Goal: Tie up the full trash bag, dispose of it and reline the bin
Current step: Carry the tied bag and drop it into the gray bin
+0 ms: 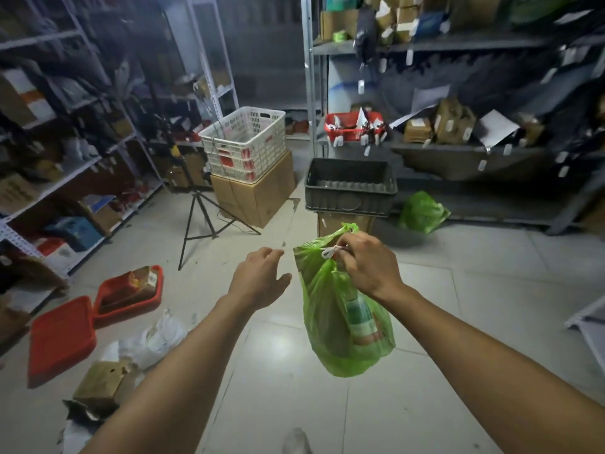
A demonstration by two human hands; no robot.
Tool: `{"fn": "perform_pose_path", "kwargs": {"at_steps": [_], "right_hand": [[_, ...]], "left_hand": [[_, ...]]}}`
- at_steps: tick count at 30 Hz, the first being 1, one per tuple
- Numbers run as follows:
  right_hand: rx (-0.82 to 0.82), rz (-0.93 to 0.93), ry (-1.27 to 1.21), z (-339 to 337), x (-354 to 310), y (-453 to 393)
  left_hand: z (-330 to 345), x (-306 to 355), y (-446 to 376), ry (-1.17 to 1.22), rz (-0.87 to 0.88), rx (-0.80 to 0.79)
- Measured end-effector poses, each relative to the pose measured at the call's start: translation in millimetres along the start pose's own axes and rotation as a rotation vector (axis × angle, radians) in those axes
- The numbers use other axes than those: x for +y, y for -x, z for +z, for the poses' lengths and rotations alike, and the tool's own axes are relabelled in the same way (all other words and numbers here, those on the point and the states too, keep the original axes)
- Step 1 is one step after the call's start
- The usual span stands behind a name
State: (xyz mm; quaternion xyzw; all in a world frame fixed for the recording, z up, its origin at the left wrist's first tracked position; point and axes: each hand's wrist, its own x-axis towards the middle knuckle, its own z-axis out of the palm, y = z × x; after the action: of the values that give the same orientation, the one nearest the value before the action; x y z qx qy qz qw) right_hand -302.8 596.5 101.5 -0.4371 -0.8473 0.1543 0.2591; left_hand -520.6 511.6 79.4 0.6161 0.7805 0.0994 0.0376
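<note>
A full green trash bag (pixel 330 335) hangs in the air over the tiled floor, its neck bunched and tied with a white string (pixel 330 251). My right hand (pixel 368 265) is shut on the bag's neck just below the knot and carries its weight. A bottle shows through the thin plastic. My left hand (pixel 258 278) floats open just left of the bag, fingers apart, touching nothing. Ahead stands a black rectangular bin (pixel 350 188) on a cardboard box, with no liner visible in it.
A second green bag (pixel 422 213) lies on the floor right of the bin. A white basket (pixel 245 142) sits on a cardboard box (pixel 255 198), with a tripod (pixel 204 221) beside it. Red trays (pixel 62 335), crumpled paper and boxes litter the floor at left. Loaded shelves line both sides.
</note>
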Motion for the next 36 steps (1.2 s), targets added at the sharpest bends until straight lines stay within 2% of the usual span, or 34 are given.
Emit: {"fn": "perform_pose_path", "kwargs": {"at_steps": [7,14,23,36], "right_hand": [[-0.007,0.127,0.053,17,47,-83],[0.055,0.238,0.047,35,81,-166],[0.102,0.344,0.005,52,137,-272],[0.028,0.34,-0.077,60,272,-442]], "left_hand": [[18,-6,-127,0.029,0.119,-0.035],[15,-17,-248,0.007,0.233,-0.052],[37,-9,-371,-0.013,0.243,-0.104],[80,39,-550,-0.047,0.171,-0.167]]}}
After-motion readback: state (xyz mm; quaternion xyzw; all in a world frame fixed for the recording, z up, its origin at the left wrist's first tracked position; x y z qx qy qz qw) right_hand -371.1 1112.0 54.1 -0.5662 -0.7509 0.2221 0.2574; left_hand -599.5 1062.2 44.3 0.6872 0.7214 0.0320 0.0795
